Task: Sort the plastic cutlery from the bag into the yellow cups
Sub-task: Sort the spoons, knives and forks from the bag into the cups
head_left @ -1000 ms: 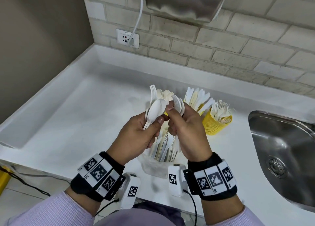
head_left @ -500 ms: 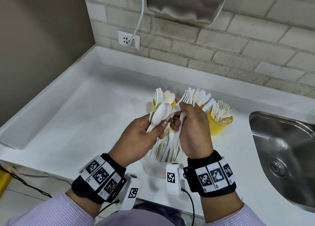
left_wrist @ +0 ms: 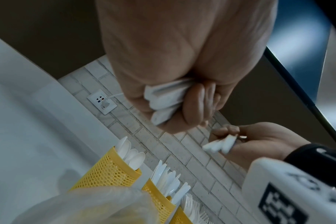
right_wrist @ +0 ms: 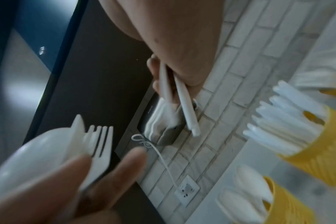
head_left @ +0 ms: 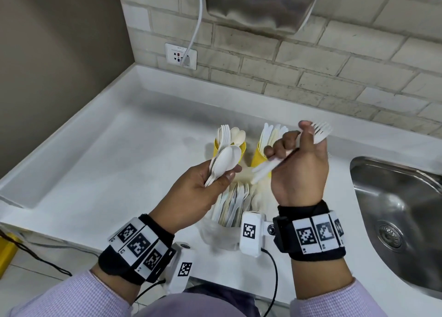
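Observation:
My left hand point(head_left: 215, 178) grips a bundle of white plastic spoons point(head_left: 226, 160) with a fork among them, handles bunched in the fist point(left_wrist: 163, 103). To its right, raised, my right hand point(head_left: 295, 147) grips two white forks point(head_left: 321, 131), tines up, their handles point(right_wrist: 184, 109) poking out below. Behind the hands stand mesh yellow cups: one with spoons point(head_left: 242, 149), one with knives point(head_left: 257, 156); a third with forks point(left_wrist: 182, 216) is hidden in the head view. The clear bag point(head_left: 216, 233) lies under the hands with more cutlery point(head_left: 233, 202) in it.
A steel sink point(head_left: 394, 209) is sunk into the white counter point(head_left: 107, 163) at the right. On the brick wall are a socket point(head_left: 181, 56) with a white cable and a metal hand dryer point(head_left: 258, 3). A raised lip runs along the counter's left edge.
The hands were together over the bundle; now the right hand has drawn two forks out and lifted them up and to the right. The left hand keeps the spoons.

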Demonstrator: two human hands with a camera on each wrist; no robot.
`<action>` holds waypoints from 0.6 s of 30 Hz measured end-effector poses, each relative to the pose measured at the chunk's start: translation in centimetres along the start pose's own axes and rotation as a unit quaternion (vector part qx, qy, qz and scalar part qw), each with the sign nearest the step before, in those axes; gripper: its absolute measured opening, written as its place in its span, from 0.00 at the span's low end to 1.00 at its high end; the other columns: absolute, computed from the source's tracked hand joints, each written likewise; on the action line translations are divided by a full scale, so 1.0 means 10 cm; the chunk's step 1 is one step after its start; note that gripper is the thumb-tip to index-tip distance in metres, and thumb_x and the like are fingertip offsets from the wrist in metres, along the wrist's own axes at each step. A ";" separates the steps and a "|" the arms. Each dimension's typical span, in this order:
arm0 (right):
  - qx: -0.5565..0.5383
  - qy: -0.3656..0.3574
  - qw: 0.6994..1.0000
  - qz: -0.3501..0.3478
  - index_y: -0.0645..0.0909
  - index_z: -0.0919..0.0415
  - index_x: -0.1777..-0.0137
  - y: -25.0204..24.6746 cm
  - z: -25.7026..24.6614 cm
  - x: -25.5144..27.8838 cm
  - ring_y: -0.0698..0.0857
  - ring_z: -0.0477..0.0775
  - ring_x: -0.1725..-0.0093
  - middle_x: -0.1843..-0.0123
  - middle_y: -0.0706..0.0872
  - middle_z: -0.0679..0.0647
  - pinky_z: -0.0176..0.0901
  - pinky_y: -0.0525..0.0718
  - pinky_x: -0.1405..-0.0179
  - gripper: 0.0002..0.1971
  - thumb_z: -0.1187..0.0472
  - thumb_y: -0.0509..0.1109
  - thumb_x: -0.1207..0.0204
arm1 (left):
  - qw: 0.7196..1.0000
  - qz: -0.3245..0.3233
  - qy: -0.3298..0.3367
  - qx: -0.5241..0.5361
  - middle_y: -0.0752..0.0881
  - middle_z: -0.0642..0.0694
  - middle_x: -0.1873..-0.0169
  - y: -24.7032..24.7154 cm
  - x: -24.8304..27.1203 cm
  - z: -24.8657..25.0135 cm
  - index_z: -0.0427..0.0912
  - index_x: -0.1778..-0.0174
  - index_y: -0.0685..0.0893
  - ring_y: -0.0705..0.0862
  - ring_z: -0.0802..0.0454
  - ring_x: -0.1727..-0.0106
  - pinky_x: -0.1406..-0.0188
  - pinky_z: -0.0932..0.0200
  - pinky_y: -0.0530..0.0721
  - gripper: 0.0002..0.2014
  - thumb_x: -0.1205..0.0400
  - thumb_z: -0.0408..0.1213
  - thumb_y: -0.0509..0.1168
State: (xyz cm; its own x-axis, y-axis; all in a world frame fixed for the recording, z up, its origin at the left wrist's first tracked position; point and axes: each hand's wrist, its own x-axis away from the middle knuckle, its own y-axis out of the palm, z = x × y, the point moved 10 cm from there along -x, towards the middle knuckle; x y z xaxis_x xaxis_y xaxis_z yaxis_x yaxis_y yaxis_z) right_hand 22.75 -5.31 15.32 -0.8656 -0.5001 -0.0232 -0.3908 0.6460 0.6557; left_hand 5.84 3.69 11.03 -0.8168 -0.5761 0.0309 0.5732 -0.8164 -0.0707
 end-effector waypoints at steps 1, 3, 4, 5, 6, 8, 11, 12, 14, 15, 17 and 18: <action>0.040 -0.029 0.999 -0.009 0.75 0.58 0.44 0.01 -0.08 -0.02 0.66 0.50 0.75 0.69 0.67 0.51 0.42 0.71 0.71 0.04 0.60 0.59 0.08 | 1.000 -0.005 -0.009 0.016 0.71 0.59 0.76 0.01 0.00 -0.01 0.50 0.39 0.88 0.65 0.58 0.77 0.77 0.67 0.67 0.10 0.09 0.41 0.62; 0.138 -0.070 0.987 -0.053 0.78 0.59 0.44 0.10 -0.19 -0.02 0.66 0.47 0.76 0.70 0.69 0.47 0.41 0.69 0.73 0.02 0.63 0.65 0.13 | 0.998 -0.021 -0.024 0.052 0.67 0.59 0.75 0.04 0.00 -0.03 0.46 0.35 0.86 0.60 0.55 0.76 0.78 0.65 0.62 0.11 0.09 0.40 0.61; 0.181 -0.074 0.977 -0.085 0.80 0.60 0.44 0.16 -0.19 0.00 0.67 0.47 0.76 0.70 0.71 0.46 0.40 0.70 0.73 0.04 0.64 0.68 0.17 | 0.997 -0.031 -0.029 0.068 0.66 0.58 0.75 0.07 0.01 -0.02 0.45 0.35 0.86 0.58 0.54 0.75 0.78 0.64 0.60 0.12 0.08 0.40 0.60; 0.217 -0.071 0.966 -0.123 0.82 0.60 0.45 0.23 -0.16 0.03 0.68 0.48 0.76 0.70 0.73 0.48 0.39 0.71 0.73 0.05 0.65 0.69 0.19 | 0.996 -0.039 -0.034 0.078 0.64 0.57 0.74 0.09 0.02 -0.01 0.45 0.34 0.85 0.57 0.54 0.75 0.78 0.64 0.59 0.12 0.08 0.39 0.59; 0.252 -0.066 0.952 -0.161 0.84 0.61 0.46 0.31 -0.14 0.08 0.69 0.50 0.75 0.69 0.75 0.51 0.39 0.72 0.72 0.06 0.65 0.70 0.21 | 0.995 -0.046 -0.038 0.083 0.63 0.56 0.74 0.11 0.02 -0.01 0.45 0.33 0.85 0.56 0.54 0.74 0.78 0.63 0.57 0.12 0.08 0.39 0.59; 0.308 -0.058 0.923 -0.225 0.87 0.62 0.47 0.42 -0.07 0.18 0.71 0.52 0.72 0.69 0.74 0.66 0.36 0.75 0.67 0.05 0.65 0.73 0.21 | 0.994 -0.057 -0.041 0.088 0.62 0.55 0.74 0.15 0.03 0.03 0.49 0.36 0.87 0.55 0.53 0.74 0.76 0.60 0.55 0.12 0.08 0.39 0.59; 0.329 -0.043 0.899 -0.286 0.85 0.71 0.47 0.51 0.02 0.31 0.76 0.56 0.67 0.70 0.69 0.77 0.35 0.83 0.62 0.04 0.72 0.74 0.20 | 0.993 -0.074 -0.042 0.081 0.61 0.54 0.75 0.22 0.04 0.09 0.62 0.64 0.87 0.54 0.52 0.73 0.72 0.53 0.51 0.20 0.08 0.39 0.60; 0.338 -0.043 0.894 -0.290 0.84 0.73 0.47 0.50 0.05 0.31 0.77 0.58 0.66 0.70 0.70 0.76 0.37 0.85 0.60 0.05 0.72 0.75 0.20 | 0.993 -0.077 -0.042 0.078 0.61 0.53 0.75 0.25 0.04 0.11 0.63 0.70 0.83 0.54 0.51 0.72 0.71 0.51 0.51 0.24 0.08 0.39 0.60; 0.338 -0.046 0.895 -0.288 0.84 0.76 0.48 0.48 0.07 0.31 0.79 0.56 0.65 0.70 0.75 0.68 0.38 0.85 0.60 0.05 0.73 0.74 0.20 | 0.992 -0.084 -0.042 0.079 0.60 0.51 0.73 0.28 0.04 0.13 0.63 0.73 0.81 0.53 0.48 0.71 0.70 0.48 0.51 0.26 0.08 0.38 0.60; 0.326 -0.047 0.901 -0.282 0.83 0.77 0.49 0.47 0.06 0.30 0.80 0.54 0.65 0.68 0.77 0.65 0.37 0.84 0.61 0.04 0.74 0.73 0.20 | 0.992 -0.085 -0.040 0.079 0.60 0.50 0.73 0.28 0.04 0.14 0.65 0.71 0.84 0.53 0.47 0.71 0.70 0.48 0.51 0.25 0.08 0.38 0.59; 0.311 -0.064 0.909 -0.272 0.83 0.74 0.50 0.47 0.01 0.28 0.82 0.49 0.64 0.63 0.82 0.64 0.35 0.83 0.61 0.01 0.75 0.72 0.19 | 0.993 -0.082 -0.037 0.082 0.60 0.51 0.73 0.26 0.03 0.11 0.63 0.59 0.88 0.53 0.49 0.71 0.71 0.49 0.52 0.19 0.08 0.39 0.59; 0.309 -0.076 0.910 -0.266 0.83 0.73 0.50 0.47 -0.03 0.26 0.83 0.47 0.63 0.61 0.85 0.61 0.34 0.82 0.60 0.01 0.74 0.71 0.19 | 0.992 -0.082 -0.037 0.085 0.61 0.53 0.73 0.26 0.02 0.09 0.57 0.50 0.88 0.54 0.50 0.72 0.72 0.50 0.53 0.12 0.09 0.40 0.60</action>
State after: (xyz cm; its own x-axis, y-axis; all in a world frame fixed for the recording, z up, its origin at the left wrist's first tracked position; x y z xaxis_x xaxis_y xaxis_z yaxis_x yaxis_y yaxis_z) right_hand 18.73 -3.79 18.53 -0.5178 -0.7813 -0.3484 -0.8274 0.5609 -0.0280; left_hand 7.19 1.45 11.76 -0.8965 -0.4311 0.1020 0.4409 -0.8907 0.1111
